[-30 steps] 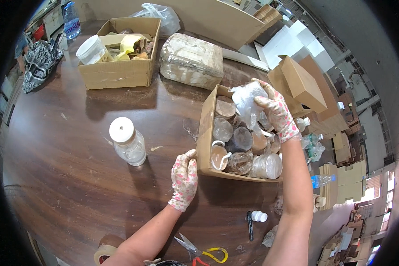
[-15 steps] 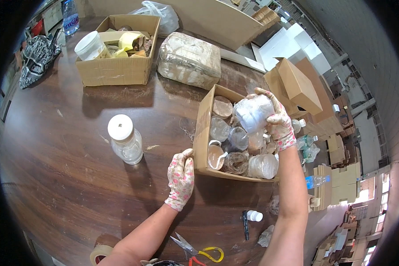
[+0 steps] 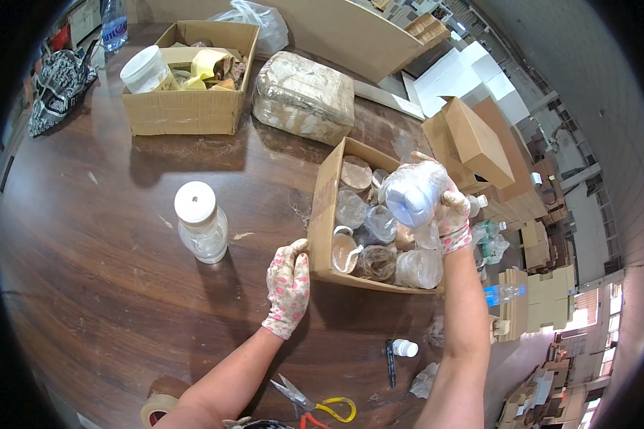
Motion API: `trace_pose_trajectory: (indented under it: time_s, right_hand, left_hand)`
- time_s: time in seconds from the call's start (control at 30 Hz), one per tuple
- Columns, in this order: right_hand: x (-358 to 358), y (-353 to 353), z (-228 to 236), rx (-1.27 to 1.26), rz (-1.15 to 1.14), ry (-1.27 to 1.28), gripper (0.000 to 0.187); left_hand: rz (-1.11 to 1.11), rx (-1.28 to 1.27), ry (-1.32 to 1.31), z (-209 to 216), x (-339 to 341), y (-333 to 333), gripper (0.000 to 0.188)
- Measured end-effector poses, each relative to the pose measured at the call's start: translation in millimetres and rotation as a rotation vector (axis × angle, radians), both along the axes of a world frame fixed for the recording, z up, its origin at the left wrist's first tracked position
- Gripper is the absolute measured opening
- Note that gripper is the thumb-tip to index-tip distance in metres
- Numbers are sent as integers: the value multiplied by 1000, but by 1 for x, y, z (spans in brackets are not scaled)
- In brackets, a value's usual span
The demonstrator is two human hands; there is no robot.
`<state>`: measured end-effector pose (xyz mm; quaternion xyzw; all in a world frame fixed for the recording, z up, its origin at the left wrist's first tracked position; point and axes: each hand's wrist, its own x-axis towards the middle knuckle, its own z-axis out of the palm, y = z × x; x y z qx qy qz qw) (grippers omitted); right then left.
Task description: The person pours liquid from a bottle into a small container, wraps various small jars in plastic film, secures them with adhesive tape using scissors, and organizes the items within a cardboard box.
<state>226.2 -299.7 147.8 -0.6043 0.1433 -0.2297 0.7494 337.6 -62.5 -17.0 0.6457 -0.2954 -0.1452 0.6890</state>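
Both my hands wear white gloves with pink spots. My right hand (image 3: pixel 452 214) is closed around a plastic-wrapped jar (image 3: pixel 411 196), held tilted over an open cardboard box (image 3: pixel 322 222). What is inside the wrapping is hard to make out. Beneath it the box holds several wrapped round items, among them a clear wrapped one (image 3: pixel 418 268) and a brown-topped container with a white handle (image 3: pixel 344 254). By the box's near left corner my left hand (image 3: pixel 288 282) holds nothing, its thumb apart from its fingers. To its left a clear jar with a white lid (image 3: pixel 202 222) stands upright.
Scissors (image 3: pixel 311 404), a black marker (image 3: pixel 391 363), a small white bottle (image 3: pixel 406 348) and a tape roll (image 3: pixel 159 406) lie near the front. Behind are a taped bundle (image 3: pixel 304 96) and a filled carton (image 3: pixel 182 114). Stacked cardboard (image 3: pixel 472 143) stands at the right.
My right hand has turned the wrapped jar, so its bluish rounded end now faces me more. The left hand stays by the box corner. The whole view has shifted slightly.
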Motion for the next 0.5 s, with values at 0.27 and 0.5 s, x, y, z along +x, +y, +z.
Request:
trace_pose_trajectory:
  time_s: [0.27, 0.5]
  right_hand:
    - [0, 27, 12, -151, -110, 50, 86]
    - [-28, 105, 45, -594, -114, 170, 92]
  left_hand:
    - [-4, 9, -25, -1, -2, -4, 22]
    - [-35, -114, 2, -14, 1, -3, 22]
